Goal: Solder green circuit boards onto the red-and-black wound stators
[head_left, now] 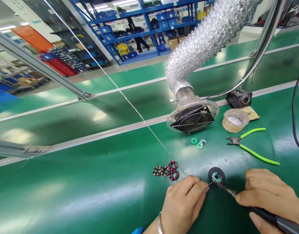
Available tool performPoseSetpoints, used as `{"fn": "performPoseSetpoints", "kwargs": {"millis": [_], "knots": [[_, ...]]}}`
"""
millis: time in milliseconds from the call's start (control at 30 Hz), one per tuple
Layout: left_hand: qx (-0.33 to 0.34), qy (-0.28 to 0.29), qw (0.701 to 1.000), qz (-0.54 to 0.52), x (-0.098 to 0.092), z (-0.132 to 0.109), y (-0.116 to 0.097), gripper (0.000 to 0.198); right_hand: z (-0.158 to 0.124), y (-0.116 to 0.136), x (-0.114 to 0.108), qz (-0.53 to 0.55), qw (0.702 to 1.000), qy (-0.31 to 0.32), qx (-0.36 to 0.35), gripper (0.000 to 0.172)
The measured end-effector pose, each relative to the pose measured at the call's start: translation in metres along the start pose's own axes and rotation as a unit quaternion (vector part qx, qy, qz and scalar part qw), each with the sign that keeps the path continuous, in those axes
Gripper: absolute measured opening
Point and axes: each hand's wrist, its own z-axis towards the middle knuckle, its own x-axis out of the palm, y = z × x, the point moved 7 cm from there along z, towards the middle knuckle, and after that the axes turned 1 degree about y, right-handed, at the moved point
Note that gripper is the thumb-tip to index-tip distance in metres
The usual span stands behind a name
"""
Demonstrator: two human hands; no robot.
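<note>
My left hand is closed in a pinch on a thin strand of solder wire, whose short end sticks out past the fingertips. In my right hand is a soldering iron with a dark handle. Its tip meets a small green round circuit board close to the wire's end. The board lies on a black disc on the green bench. Left of it sit several wire-wound ring coils. Further back are several small round green boards.
Green-handled cutters lie at the right, below a round tub of silvery shavings and a black iron stand. A fume extractor fan on a silver duct hangs over the bench. A black cable runs at the right edge.
</note>
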Motion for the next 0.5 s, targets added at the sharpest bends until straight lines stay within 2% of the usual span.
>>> {"fn": "performPoseSetpoints", "kwargs": {"millis": [267, 500], "knots": [[-0.004, -0.004, 1.0, 0.011, -0.0002, -0.0002, -0.0017, 0.012, 0.0014, -0.0016, 0.0009, -0.008, 1.0, 0.0, 0.016, 0.019], [0.0, -0.004, 1.0, 0.015, 0.0021, -0.001, -0.0006, 0.012, -0.0015, -0.0019, 0.0018, 0.005, 1.0, 0.018, 0.003, 0.019]]}}
